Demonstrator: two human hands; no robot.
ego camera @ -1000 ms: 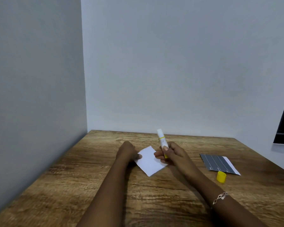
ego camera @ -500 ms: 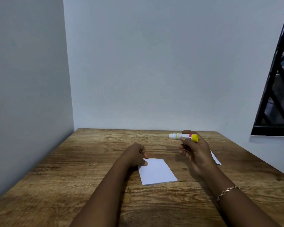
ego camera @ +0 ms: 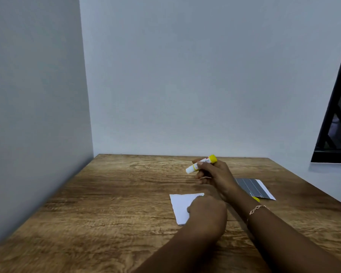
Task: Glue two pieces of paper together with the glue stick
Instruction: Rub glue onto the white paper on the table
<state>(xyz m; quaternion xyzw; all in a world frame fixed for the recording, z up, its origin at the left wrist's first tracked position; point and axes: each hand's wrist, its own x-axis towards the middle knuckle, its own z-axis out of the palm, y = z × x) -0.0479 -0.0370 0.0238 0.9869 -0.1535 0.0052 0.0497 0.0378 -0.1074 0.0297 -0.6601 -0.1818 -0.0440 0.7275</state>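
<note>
A white piece of paper lies flat on the wooden table. My left hand rests on its right part and covers it; how its fingers lie is hidden. My right hand holds the uncapped white and yellow glue stick above the table, behind the white paper, its white end pointing left and slightly down. A dark lined piece of paper with a white edge lies to the right, partly behind my right wrist. The yellow cap peeks out by that wrist.
The table stands in a corner, with grey walls on the left and behind. A dark window frame is at the right edge. A thin bracelet is on my right wrist.
My left hand has moved from the paper's left edge onto its right part. The glue stick went from upright on the paper to lifted and near level. The view has shifted.
</note>
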